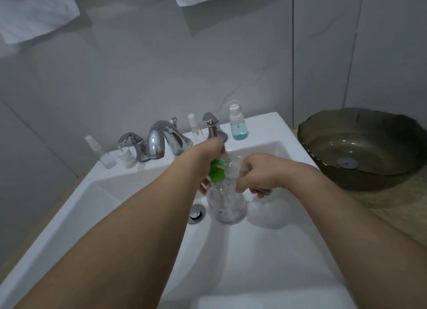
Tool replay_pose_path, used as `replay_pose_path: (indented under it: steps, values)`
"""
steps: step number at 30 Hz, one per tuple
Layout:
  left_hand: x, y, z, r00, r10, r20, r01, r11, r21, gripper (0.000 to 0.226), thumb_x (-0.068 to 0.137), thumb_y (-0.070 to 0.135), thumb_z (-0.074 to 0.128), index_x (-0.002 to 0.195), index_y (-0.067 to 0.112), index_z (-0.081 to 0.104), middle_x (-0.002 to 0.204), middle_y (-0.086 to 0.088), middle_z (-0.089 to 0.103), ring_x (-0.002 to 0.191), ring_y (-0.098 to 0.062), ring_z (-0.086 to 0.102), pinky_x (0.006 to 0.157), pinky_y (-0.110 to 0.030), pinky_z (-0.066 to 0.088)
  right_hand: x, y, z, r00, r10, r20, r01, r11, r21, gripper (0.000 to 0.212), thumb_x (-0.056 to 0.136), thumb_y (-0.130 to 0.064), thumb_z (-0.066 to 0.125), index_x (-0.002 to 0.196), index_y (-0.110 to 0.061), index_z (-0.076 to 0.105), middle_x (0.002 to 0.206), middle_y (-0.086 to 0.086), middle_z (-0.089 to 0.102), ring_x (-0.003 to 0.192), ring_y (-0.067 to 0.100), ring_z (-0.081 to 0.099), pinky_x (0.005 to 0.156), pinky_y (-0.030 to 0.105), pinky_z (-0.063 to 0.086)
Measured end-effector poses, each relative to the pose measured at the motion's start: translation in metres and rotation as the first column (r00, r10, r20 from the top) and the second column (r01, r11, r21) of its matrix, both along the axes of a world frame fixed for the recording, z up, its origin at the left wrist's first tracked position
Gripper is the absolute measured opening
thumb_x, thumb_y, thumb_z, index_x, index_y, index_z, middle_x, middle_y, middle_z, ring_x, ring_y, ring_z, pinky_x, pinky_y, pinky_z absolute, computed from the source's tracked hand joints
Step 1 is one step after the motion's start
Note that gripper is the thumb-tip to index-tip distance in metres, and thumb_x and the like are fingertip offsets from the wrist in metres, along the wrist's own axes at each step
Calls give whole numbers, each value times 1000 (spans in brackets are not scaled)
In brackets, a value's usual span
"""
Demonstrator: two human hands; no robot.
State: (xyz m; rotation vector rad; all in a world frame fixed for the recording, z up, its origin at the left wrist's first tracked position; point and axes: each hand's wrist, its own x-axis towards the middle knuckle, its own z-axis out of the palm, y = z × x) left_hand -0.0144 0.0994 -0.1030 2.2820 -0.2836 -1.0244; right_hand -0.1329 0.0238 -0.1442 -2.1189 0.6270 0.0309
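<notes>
Head view: clear bottle (pixel 227 204) upright in sink (pixel 231 262) basin, just right of drain (pixel 196 213). Left hand (pixel 209 157) fingers curled round green pump top (pixel 217 172). Right hand (pixel 255 173) fingers pinch clear bottle at shoulder (edges blurred). Judgement: thin plastic, light, probably wet and slippery, dents if squeezed. Best hold: 1 hand round waist, 1 on pump collar.

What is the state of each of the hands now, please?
Left hand: closed, grips the bottle at its green top.
Right hand: closed round a small clear thing; what it is cannot be told.
</notes>
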Motion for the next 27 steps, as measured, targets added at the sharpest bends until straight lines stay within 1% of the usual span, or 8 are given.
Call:
replay_pose_path:
  steps: [2, 4, 8, 11, 17, 21, 25, 27]
  values:
    - [4, -1, 3, 996, 34, -81, -38, 998, -50, 46, 91, 37, 42, 122, 6, 56, 117, -19, 65, 108, -43, 61, 102, -70, 32, 0, 1, 0, 1000, -2, 11, 1, 1000, 9, 21, 75, -16, 76, 77, -6, 57, 60, 12, 58, 43, 22, 51, 49, 26, 42]
    - [8, -1, 2, 992, 74, -103, -82, 994, -74, 45, 92, 34, 42, 124, 5, 56, 117, -18, 65, 106, -43, 61, 105, -73, 26, 0, 1, 0, 1000, -4, 15, 4, 1000, 11, 20, 76, -15, 75, 80, -5, 59, 62, 13, 57, 43, 22, 51, 48, 25, 41]
    - [6, 1, -5, 997, 62, -38, -62, 998, -11, 41, 94, 30, 41, 121, 3, 55, 108, -21, 64, 106, -44, 58, 96, -68, 39, -1, 1, 0, 1000, 4, 8, -4, 1000, 10, 18, 76, -16, 75, 81, -4, 63, 59, 12, 58, 43, 22, 51, 49, 26, 43]
    - [3, -1, -12, 999, 49, -17, -49, 998, 26, 38, 95, 29, 42, 119, 2, 54, 110, -22, 63, 109, -49, 57, 88, -71, 44, 0, 1, -1, 1000, -2, -1, 2, 1000, 15, 18, 76, -16, 75, 80, -5, 61, 58, 11, 58, 43, 22, 51, 49, 26, 44]
    - [6, -5, -25, 998, 43, 45, -45, 997, 56, 36, 85, 24, 44, 110, 4, 60, 106, -22, 67, 97, -49, 63, 78, -68, 52, 2, 0, -5, 998, 5, -57, -4, 1000, 27, 20, 76, -14, 75, 80, -4, 59, 55, 11, 57, 42, 22, 53, 53, 30, 45]
    - [5, -5, -25, 998, 32, 56, -35, 998, 51, 37, 84, 24, 45, 109, 4, 63, 105, -22, 68, 95, -47, 64, 78, -69, 51, 2, 1, -4, 998, 22, -64, -21, 1000, 23, 20, 77, -14, 74, 73, -2, 59, 52, 11, 56, 39, 21, 52, 53, 29, 43]
    - [1, -3, -20, 998, 47, 43, -48, 998, 34, 31, 87, 24, 43, 104, 3, 59, 105, -23, 66, 99, -47, 62, 84, -68, 50, 0, 2, -2, 998, 16, -54, -16, 1000, 8, 21, 77, -15, 74, 80, 3, 63, 50, 9, 55, 42, 21, 53, 50, 26, 44]
    - [4, -3, -15, 998, 54, -11, -54, 998, 33, 37, 90, 29, 44, 114, 3, 55, 111, -23, 64, 104, -50, 59, 85, -72, 48, 0, 2, -1, 999, 8, -31, -8, 1000, 8, 21, 77, -16, 74, 82, 2, 63, 54, 10, 56, 43, 22, 52, 48, 25, 44]
